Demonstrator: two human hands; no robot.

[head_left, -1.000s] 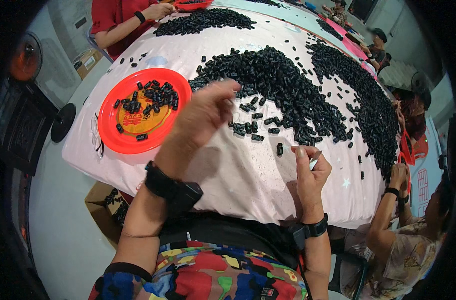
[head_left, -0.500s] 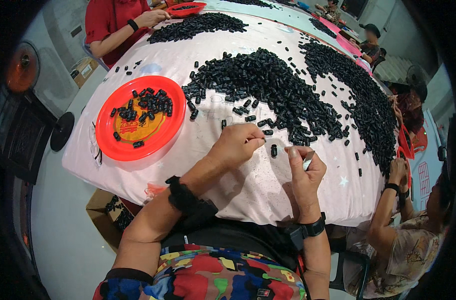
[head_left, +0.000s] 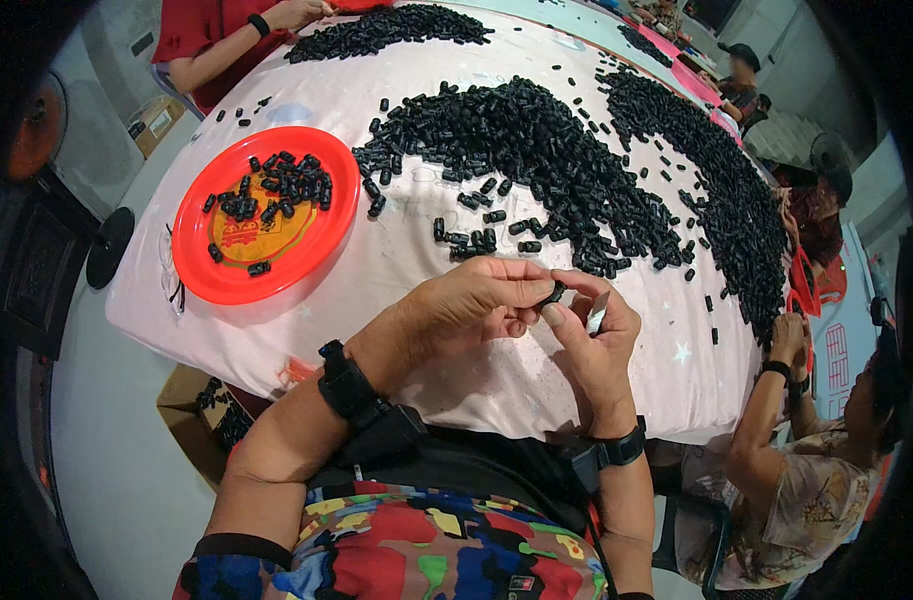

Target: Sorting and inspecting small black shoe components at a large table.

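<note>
My left hand (head_left: 481, 300) pinches a small black ribbed cylinder (head_left: 553, 292) between thumb and fingertips. Close against it, my right hand (head_left: 601, 330) has its thumb and forefinger at the same piece. A small flat metal blade (head_left: 598, 313) pokes out from the fingers of my right hand, its lower part hidden in the grip. Just beyond my hands lies a big pile of similar black cylinders (head_left: 516, 140), with several loose ones scattered at its near edge. To the left stands a red round basin (head_left: 191, 245) with several black pieces in it.
A pale pink cloth covers the table (head_left: 406, 220). More black heaps (head_left: 386, 30) lie at the far side and along the right. Co-workers sit at the far left and right, one person's hands (head_left: 788, 335) near the right edge. A cardboard box (head_left: 181, 400) stands below left.
My hands have come together, my right fingers now meeting the black cylinder held by the left. The view has shifted slightly, so the table appears a little higher and further left.
</note>
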